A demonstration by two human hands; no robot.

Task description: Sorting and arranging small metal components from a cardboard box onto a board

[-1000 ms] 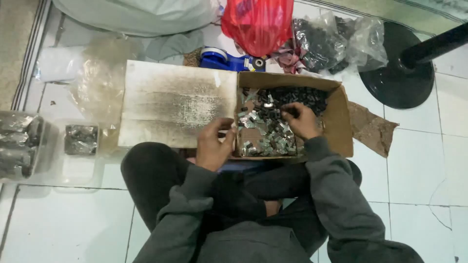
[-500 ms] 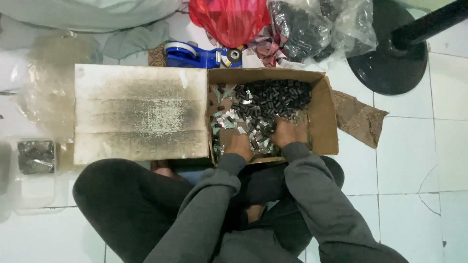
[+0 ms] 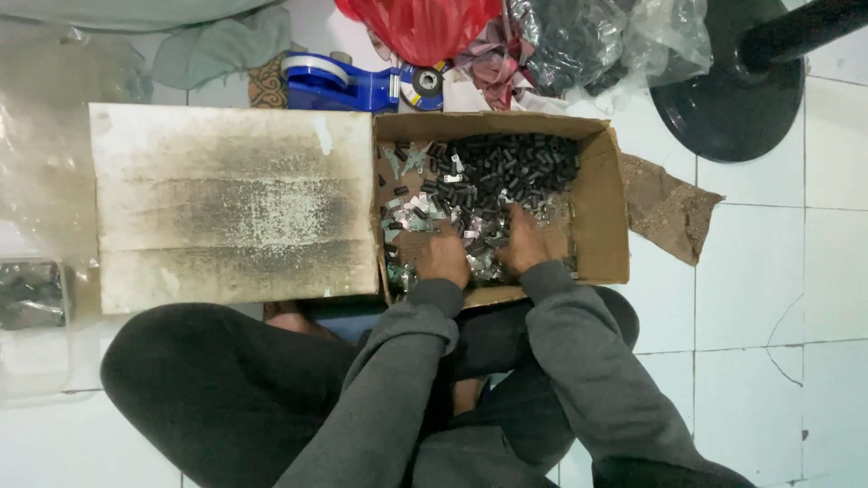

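An open cardboard box [image 3: 601,226] lies on the floor in front of my crossed legs. It holds a heap of small black cylinders [image 3: 511,167] at the back and shiny metal clips [image 3: 420,212] at the front. Both hands rest inside it on the clips. My left hand [image 3: 443,256] is palm down with its fingers in the clips. My right hand [image 3: 523,242] lies beside it, fingers reaching toward the black pieces. The fingertips are buried, so any grip is hidden.
A stained flat board [image 3: 231,208] lies left of the box. Behind are a blue tape dispenser [image 3: 348,83], a red plastic bag [image 3: 420,27], clear bags of dark parts [image 3: 588,41] and a black round stand base [image 3: 728,90]. A clear tub [image 3: 32,298] sits far left.
Both hands have come together and dipped down into the clips at the front of the box. The head camera has shifted, so the box now sits further right.
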